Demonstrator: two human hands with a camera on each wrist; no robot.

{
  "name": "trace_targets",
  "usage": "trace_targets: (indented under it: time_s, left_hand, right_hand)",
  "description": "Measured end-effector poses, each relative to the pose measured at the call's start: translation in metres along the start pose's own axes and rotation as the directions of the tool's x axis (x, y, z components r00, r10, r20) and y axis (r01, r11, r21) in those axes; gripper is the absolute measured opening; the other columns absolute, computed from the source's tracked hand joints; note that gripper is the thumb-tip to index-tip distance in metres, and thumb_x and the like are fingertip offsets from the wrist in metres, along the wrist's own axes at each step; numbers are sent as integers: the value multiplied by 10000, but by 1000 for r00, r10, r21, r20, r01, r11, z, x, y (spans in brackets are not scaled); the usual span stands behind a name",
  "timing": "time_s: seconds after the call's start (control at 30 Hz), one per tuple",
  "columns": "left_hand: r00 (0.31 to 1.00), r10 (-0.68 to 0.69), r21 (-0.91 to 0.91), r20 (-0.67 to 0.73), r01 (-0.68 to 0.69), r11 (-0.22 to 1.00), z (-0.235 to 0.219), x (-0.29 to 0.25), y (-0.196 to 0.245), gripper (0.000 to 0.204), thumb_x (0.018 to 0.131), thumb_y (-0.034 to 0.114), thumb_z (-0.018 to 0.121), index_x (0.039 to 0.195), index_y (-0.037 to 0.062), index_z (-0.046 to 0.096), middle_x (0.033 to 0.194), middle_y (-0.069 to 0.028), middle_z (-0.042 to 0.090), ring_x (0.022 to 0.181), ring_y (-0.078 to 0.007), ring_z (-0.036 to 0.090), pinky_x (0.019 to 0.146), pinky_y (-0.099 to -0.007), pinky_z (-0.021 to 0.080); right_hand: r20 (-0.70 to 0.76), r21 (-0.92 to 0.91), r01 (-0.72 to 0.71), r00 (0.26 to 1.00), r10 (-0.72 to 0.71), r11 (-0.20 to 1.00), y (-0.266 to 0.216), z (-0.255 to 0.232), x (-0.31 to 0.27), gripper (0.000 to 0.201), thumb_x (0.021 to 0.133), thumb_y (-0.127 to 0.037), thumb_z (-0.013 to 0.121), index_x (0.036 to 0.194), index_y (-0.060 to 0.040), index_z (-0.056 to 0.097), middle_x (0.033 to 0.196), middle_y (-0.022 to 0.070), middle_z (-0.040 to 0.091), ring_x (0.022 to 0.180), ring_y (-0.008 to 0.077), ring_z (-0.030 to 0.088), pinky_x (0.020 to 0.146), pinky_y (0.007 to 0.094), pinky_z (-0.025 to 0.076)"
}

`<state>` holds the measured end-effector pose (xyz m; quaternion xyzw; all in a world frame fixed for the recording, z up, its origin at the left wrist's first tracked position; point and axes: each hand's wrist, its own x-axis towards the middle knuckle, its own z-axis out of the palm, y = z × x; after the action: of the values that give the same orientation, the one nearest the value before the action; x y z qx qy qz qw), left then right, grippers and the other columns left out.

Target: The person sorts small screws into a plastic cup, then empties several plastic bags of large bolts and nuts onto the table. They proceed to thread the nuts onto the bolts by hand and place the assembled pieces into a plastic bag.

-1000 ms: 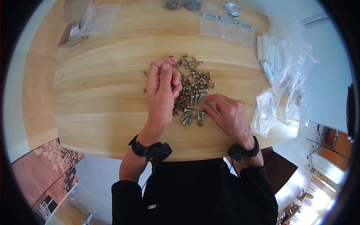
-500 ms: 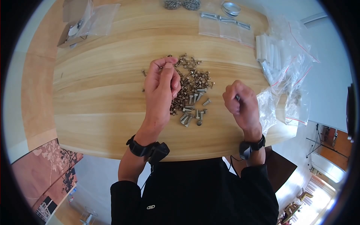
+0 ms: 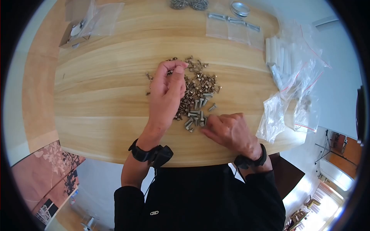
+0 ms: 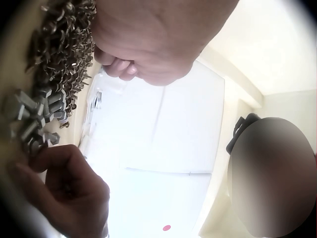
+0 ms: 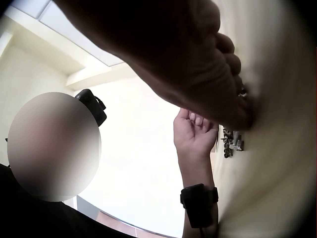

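Right hand (image 3: 230,131) has returned to one bolt pile (image 3: 200,85), left hand (image 3: 165,96) over it; both curled, contents unclear

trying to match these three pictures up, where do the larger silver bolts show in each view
Head: the silver bolts lie just right of centre, beside the right hand.
Left wrist: the silver bolts are near the left edge, just above the right hand.
Right wrist: right of centre, small, partly hidden by the right hand.
Shared landmark: the right hand.

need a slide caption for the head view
Right hand at the larger bolts beside a heap of small screws, with the left hand above the heap.
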<state>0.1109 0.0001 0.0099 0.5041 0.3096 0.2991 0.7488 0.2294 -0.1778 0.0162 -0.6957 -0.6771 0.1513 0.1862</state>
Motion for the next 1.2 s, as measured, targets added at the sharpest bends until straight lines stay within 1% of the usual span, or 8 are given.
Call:
trace_targets:
  time_s: [0.4,0.53,0.63,0.7,0.8,0.93,1.13,1.2]
  left_hand:
    - [996,-43,57,79,38,998,-2,0,-1,257,1094,262,538,1175,20,567,659,70,425,583,-14,367,507,-212,295]
    - [999,-15,100,48,10,995,2,-1,-1,214,1094,236,534,1159,40,590,653,78,363,565,-19,301,499,-209,247]
    - [994,-25,127,105,12,992,-2,0,2,270,1105,284,509,1149,30,590,654,76,358,575,-25,311,513,-218,261]
    - [952,-64,244,298,-11,970,-6,0,2,358,1110,381,479,1139,42,591,716,49,432,633,-43,364,542,-235,311]
    - [866,-164,284,472,26,958,2,-7,1,400,1106,430,465,1073,50,588,743,42,424,658,-55,368,558,-241,320]
    - [770,-277,244,575,161,956,10,-16,-3,387,1100,425,483,1002,61,572,755,47,424,662,-54,362,564,-237,318]
    - [802,-237,100,548,219,971,13,-17,-1,285,1067,365,588,988,92,578,746,77,413,629,-42,327,547,-213,280]
    - [815,-187,75,548,175,982,14,-19,-3,263,1055,335,613,994,82,584,731,54,468,617,-50,394,545,-221,317]
  right_hand:
    - [-135,24,5,991,-1,1000,-8,13,7,292,828,-278,846,903,-73,652,635,47,651,547,243,665,481,368,490]
    - [-101,9,34,994,-33,999,-6,14,6,247,845,-231,835,934,-75,667,618,61,636,544,224,662,484,362,491]
    - [-224,305,-1,972,73,952,1,9,7,202,883,-203,806,974,-79,674,550,12,544,457,178,562,442,335,425]
    - [-230,673,-185,867,441,716,10,2,10,186,889,-126,815,1036,-68,715,544,-67,430,478,43,410,452,255,333]
    - [-363,720,-29,835,413,693,20,5,12,185,890,-104,821,1046,-59,732,588,-106,349,561,4,307,488,219,260]
    - [-379,694,-19,840,388,720,16,8,13,200,875,-121,835,1042,-65,740,586,-99,340,555,11,312,489,229,264]
    - [-527,571,41,784,328,820,18,9,14,218,854,-123,847,1038,-66,746,561,-62,341,532,39,315,481,252,277]
    - [-548,542,43,776,314,839,17,5,12,210,953,-236,765,1022,-41,734,577,-28,407,548,61,357,502,259,313]
